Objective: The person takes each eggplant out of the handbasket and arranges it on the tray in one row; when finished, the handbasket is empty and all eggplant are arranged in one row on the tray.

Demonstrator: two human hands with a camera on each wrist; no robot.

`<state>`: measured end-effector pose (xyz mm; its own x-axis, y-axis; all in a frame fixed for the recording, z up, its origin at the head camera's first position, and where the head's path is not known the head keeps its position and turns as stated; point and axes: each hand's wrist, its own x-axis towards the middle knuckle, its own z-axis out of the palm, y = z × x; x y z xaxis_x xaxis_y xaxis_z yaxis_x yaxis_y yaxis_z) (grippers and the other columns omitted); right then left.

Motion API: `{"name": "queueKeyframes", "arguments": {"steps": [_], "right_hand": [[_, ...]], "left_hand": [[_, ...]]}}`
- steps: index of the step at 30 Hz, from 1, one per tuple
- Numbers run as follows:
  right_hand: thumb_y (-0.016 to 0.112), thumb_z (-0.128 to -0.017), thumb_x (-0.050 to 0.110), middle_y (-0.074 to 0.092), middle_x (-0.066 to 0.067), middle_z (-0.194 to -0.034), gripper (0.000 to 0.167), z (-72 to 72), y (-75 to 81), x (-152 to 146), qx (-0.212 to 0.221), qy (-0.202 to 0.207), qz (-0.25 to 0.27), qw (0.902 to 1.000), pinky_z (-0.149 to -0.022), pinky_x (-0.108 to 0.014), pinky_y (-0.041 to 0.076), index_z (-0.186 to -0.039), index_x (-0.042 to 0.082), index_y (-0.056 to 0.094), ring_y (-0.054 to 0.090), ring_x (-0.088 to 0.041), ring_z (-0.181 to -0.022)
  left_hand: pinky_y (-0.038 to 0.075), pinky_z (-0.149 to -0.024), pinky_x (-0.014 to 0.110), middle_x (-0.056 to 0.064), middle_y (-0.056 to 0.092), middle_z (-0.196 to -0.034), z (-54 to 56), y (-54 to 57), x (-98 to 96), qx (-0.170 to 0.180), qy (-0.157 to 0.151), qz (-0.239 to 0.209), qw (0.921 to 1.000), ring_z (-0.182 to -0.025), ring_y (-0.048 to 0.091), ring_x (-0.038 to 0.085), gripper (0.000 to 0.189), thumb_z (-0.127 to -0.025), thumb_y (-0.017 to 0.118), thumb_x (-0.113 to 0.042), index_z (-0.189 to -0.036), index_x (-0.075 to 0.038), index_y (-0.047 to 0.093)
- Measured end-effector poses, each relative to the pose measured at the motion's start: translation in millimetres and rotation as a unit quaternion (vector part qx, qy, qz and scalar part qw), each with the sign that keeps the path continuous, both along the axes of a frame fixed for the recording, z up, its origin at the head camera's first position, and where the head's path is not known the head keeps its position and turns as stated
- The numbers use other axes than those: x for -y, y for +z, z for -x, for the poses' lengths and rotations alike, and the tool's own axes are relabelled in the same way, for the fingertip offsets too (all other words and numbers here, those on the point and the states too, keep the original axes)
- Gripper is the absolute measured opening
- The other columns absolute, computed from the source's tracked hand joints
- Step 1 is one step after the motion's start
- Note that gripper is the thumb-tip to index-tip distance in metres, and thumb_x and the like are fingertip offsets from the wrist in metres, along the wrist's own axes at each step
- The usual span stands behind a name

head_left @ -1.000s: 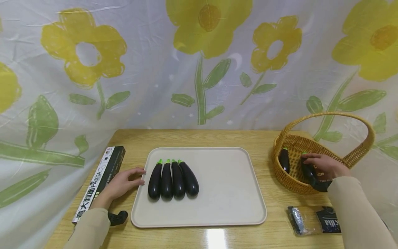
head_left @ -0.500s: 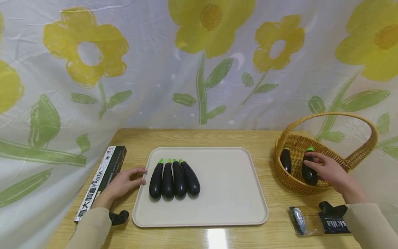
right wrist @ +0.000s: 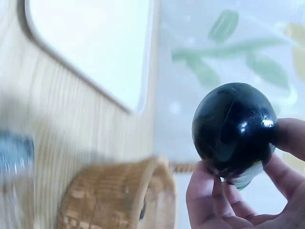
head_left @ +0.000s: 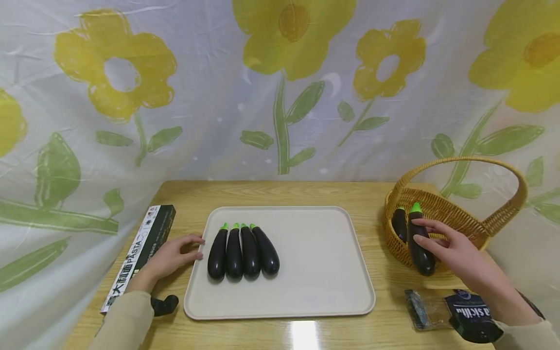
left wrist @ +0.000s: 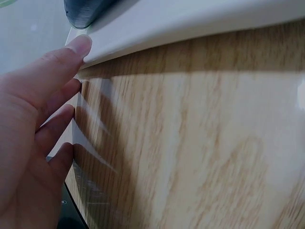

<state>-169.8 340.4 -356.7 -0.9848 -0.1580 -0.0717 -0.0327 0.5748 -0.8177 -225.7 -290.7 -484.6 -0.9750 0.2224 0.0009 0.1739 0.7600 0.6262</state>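
My right hand [head_left: 455, 248] grips a dark eggplant [head_left: 421, 245] with a green stem, held up over the front of the wicker basket [head_left: 446, 206]. In the right wrist view the eggplant's round end [right wrist: 233, 129] faces the camera, thumb and fingers about it. Another eggplant [head_left: 399, 223] lies inside the basket at its left. My left hand [head_left: 175, 257] rests at the left edge of the cream tray [head_left: 319, 262], thumb tip on the rim in the left wrist view. Several eggplants [head_left: 242, 253] lie side by side on the tray's left half, stems pointing away.
A long pasta box [head_left: 144, 253] lies left of the tray, beside my left forearm. A clear and dark packet [head_left: 437, 311] lies in front of the basket, partly under my right wrist. The basket's tall handle [head_left: 463, 159] arches above it. A flowered cloth [head_left: 210, 97] hangs behind the table.
My right hand has lifted the eggplant from the basket's floor and brought it up and toward the near left. The left hand stays at the tray's edge.
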Motion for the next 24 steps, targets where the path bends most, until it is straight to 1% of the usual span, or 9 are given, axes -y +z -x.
{"name": "queueKeyframes", "arguments": {"steps": [2,4,6,9,11,15,19,24], "right_hand": [[0.054,-0.102,0.033,0.034,-0.025,-0.139,0.056,-4.7,1.9,10,0.009,0.013,0.031,0.9994,-0.069,-0.036,0.058,-0.148,0.008,0.036,0.065,-0.010,-0.096],[0.054,-0.101,0.031,0.035,-0.024,-0.139,0.054,-7.7,3.4,20,0.011,0.022,0.043,0.9988,-0.070,-0.036,0.058,-0.148,0.009,0.037,0.065,-0.017,-0.101],[0.056,-0.101,0.032,0.035,-0.024,-0.141,0.054,-9.2,4.3,30,0.014,0.030,0.044,0.9985,-0.073,-0.035,0.058,-0.147,0.011,0.039,0.064,-0.025,-0.108],[0.057,-0.099,0.035,0.037,-0.023,-0.144,0.054,-8.9,3.1,44,0.017,0.041,0.030,0.9986,-0.075,-0.034,0.056,-0.146,0.013,0.041,0.060,-0.032,-0.114],[0.058,-0.099,0.036,0.042,-0.023,-0.142,0.054,-7.4,0.9,54,0.023,0.051,0.030,0.9980,-0.077,-0.034,0.056,-0.145,0.014,0.042,0.060,-0.032,-0.114],[0.059,-0.098,0.035,0.052,-0.022,-0.134,0.053,-1.1,-6.6,71,0.030,0.078,0.036,0.9959,-0.080,-0.033,0.054,-0.144,0.013,0.043,0.063,-0.026,-0.109],[0.060,-0.098,0.029,0.049,-0.023,-0.135,0.052,5.9,-15.8,90,0.040,0.101,0.061,0.9922,-0.081,-0.033,0.055,-0.143,0.008,0.044,0.063,-0.026,-0.107],[0.063,-0.097,0.026,0.046,-0.023,-0.140,0.050,13.7,-26.9,116,0.042,0.120,0.066,0.9897,-0.083,-0.036,0.054,-0.142,0.009,0.046,0.061,-0.029,-0.113]], "left_hand": [[0.029,-0.107,0.066,0.017,0.053,-0.141,0.0,0.1,0.5,0.000,0.000,0.002,1.0000,-0.133,0.040,0.045,0.041,-0.089,0.071,-0.037,-0.124,-0.015,0.065],[0.029,-0.107,0.066,0.017,0.053,-0.141,0.2,-0.2,1.1,0.000,0.000,0.003,1.0000,-0.134,0.040,0.045,0.041,-0.089,0.071,-0.037,-0.124,-0.015,0.065],[0.029,-0.107,0.065,0.017,0.053,-0.141,0.4,-0.7,1.5,-0.003,-0.001,0.004,1.0000,-0.134,0.040,0.045,0.041,-0.089,0.071,-0.037,-0.124,-0.015,0.065],[0.028,-0.108,0.065,0.017,0.053,-0.141,0.5,-1.3,2.2,-0.003,-0.001,0.004,1.0000,-0.134,0.040,0.044,0.041,-0.089,0.071,-0.037,-0.124,-0.014,0.065],[0.028,-0.108,0.065,0.017,0.053,-0.141,0.6,-1.3,2.2,-0.003,-0.002,0.003,1.0000,-0.134,0.040,0.045,0.041,-0.089,0.071,-0.037,-0.123,-0.014,0.065],[0.028,-0.108,0.064,0.017,0.053,-0.140,1.2,-1.6,1.7,-0.002,-0.002,0.000,1.0000,-0.134,0.040,0.044,0.041,-0.089,0.071,-0.037,-0.123,-0.015,0.065],[0.028,-0.109,0.064,0.017,0.053,-0.140,1.4,-2.5,1.0,-0.001,-0.002,0.000,1.0000,-0.134,0.040,0.044,0.040,-0.089,0.071,-0.037,-0.123,-0.016,0.065],[0.028,-0.109,0.064,0.017,0.053,-0.141,0.8,-1.6,0.0,0.002,0.000,-0.002,1.0000,-0.134,0.039,0.044,0.040,-0.089,0.071,-0.036,-0.123,-0.016,0.065]]}}
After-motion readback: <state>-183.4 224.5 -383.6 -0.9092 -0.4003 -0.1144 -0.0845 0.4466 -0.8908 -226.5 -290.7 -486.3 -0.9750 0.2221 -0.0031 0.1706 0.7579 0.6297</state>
